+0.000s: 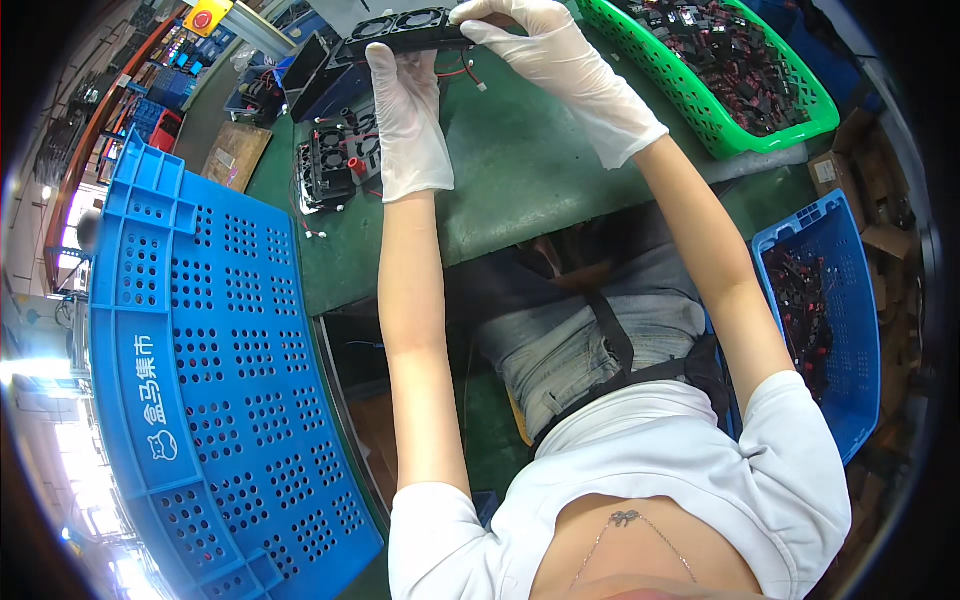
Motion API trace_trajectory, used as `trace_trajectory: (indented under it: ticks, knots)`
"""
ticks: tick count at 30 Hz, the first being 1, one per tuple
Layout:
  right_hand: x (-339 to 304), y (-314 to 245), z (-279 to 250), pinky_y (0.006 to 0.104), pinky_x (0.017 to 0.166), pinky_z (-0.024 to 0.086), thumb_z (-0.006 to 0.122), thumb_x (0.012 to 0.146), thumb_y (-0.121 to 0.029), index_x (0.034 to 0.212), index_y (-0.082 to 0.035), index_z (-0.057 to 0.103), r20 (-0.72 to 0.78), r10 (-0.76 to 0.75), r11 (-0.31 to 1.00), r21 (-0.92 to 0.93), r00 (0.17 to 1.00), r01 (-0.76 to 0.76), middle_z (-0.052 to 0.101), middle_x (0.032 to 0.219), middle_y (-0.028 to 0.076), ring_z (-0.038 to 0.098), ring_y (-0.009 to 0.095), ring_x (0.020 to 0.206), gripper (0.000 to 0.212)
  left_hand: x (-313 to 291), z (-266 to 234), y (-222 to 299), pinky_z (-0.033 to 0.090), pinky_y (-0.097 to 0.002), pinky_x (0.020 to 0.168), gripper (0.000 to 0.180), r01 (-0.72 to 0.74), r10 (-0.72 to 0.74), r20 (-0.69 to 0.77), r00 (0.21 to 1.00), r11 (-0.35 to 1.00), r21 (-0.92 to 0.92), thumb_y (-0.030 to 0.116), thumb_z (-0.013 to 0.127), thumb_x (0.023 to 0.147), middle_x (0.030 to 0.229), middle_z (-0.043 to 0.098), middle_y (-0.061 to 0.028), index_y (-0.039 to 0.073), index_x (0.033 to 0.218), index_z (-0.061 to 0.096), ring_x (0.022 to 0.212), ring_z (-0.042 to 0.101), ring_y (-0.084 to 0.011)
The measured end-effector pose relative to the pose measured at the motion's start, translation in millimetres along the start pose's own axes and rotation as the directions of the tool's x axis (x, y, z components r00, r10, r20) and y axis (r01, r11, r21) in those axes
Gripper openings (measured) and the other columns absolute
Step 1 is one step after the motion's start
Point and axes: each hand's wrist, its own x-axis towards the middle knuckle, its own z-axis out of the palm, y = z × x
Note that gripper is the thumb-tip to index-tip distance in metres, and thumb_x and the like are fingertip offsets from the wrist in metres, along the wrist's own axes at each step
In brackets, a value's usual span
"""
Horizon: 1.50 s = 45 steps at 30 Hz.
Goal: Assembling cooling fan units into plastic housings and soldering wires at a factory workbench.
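Toward the far edge of the green table, a black twin-fan unit (pixel 405 28) is held up, and the top of the picture cuts off part of the view there. My left hand (pixel 410 125), in a white glove, grips its near side with the thumb up front. My gloved right hand (pixel 565 60) closes thumb and fingers at the unit's right end. Thin red and black wires with a white plug (pixel 481 86) hang below it. Left of my left hand, more black fan units (pixel 326 165) lie on the table with loose wires, beside a small red cylindrical piece (pixel 356 165).
A large blue perforated crate (pixel 235 330) fills the left side. At the far right, a green basket (pixel 775 143) holds many small black and red parts; a blue basket (pixel 855 330) with similar parts stands lower right. A red stop button (pixel 201 19) sits at upper left.
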Motion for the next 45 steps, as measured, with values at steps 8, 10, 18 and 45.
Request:
trace_trajectory:
  ticks: [8,10,18,45]
  knots:
    - [-4.5,-1.6,-1.2,0.0381,0.076,0.048,0.076,0.069,-0.007,0.105,-0.004,0.054,0.110,-0.211,0.912,-0.336,0.971,0.236,0.054,0.088,0.012,0.057,0.031,0.086,0.043,-13.4,22.4,-1.5,0.051,-0.0338,0.099,0.063,0.011,-0.011,-0.030,0.999,1.000,0.018,0.044,0.076,0.074,0.110,0.060,-0.0074,0.001,0.114,0.053,0.105,0.058,-0.0204]
    - [-3.9,5.2,2.4,0.0386,0.074,0.048,0.076,0.068,-0.007,0.102,-0.005,0.054,0.069,-0.278,0.857,-0.433,0.958,0.279,0.053,0.087,0.012,0.057,0.032,0.084,0.041,-12.3,23.8,-2.4,0.050,-0.0341,0.099,0.062,0.028,-0.027,-0.042,0.999,0.999,0.025,0.043,0.076,0.075,0.111,0.059,-0.0079,0.001,0.114,0.053,0.105,0.058,-0.0208]
    - [4.9,10.4,-0.3,0.0398,0.070,0.048,0.073,0.066,-0.010,0.088,-0.007,0.057,0.103,-0.330,0.805,-0.489,0.938,0.337,0.054,0.079,0.011,0.057,0.032,0.078,0.028,-5.2,14.8,0.5,0.049,-0.0352,0.102,0.061,0.018,-0.016,-0.063,0.998,0.999,0.046,0.041,0.075,0.076,0.108,0.058,-0.0100,-0.002,0.112,0.052,0.107,0.057,-0.0219]
    - [21.1,25.0,-10.3,0.0290,0.068,0.048,0.069,0.084,-0.010,0.095,0.000,0.065,-0.005,-0.227,0.973,-0.040,0.974,0.227,0.057,0.079,0.006,0.058,0.018,0.072,0.015,-1.8,26.7,-0.5,0.046,-0.0386,0.105,0.070,0.087,-0.083,0.050,0.995,0.991,-0.100,0.034,0.078,0.074,0.116,0.055,-0.0182,-0.009,0.118,0.046,0.109,0.056,-0.0292]
